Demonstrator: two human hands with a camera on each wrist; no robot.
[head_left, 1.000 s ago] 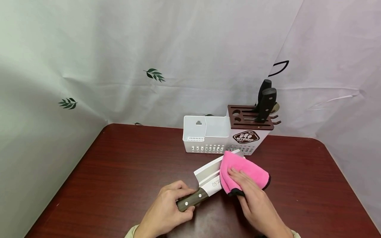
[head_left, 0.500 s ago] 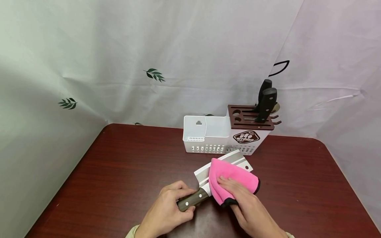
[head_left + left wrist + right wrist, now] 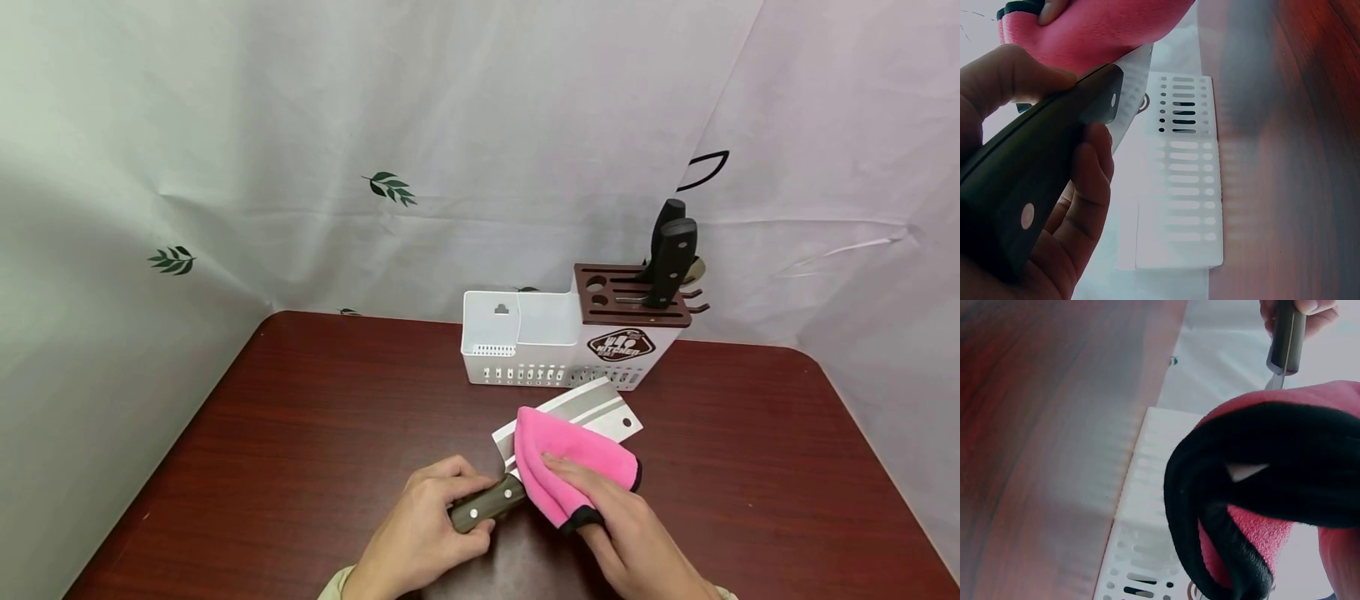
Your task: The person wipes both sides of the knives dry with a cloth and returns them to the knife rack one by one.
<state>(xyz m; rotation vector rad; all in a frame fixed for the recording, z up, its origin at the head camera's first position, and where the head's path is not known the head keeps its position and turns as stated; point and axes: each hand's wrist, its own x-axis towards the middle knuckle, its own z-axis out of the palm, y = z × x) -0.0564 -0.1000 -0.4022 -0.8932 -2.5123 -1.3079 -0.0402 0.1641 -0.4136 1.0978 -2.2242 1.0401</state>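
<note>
My left hand (image 3: 426,527) grips the dark wooden handle (image 3: 491,503) of a cleaver. Its broad silver blade (image 3: 611,421) points up and right in the head view, with a round hole near the far corner. Over the part of the blade near the handle lies a folded pink cloth (image 3: 573,450) with black edging. My right hand (image 3: 630,537) holds this cloth, fingers on top. The left wrist view shows thumb and fingers around the handle (image 3: 1041,150) and the blade running under the cloth (image 3: 1104,31). In the right wrist view the folded cloth (image 3: 1266,534) hides most of the blade.
Behind the blade stands a white kitchen rack (image 3: 517,367) with a brown slotted top (image 3: 600,312). Black-handled knives (image 3: 675,258) stand in its slots, and hooks (image 3: 697,308) stick out at its right. A pale curtain (image 3: 450,125) hangs behind the dark red table (image 3: 322,400).
My right hand has slid the cloth along the blade toward the handle, down and left, uncovering the blade's far end. The left hand and the cleaver have barely shifted.
</note>
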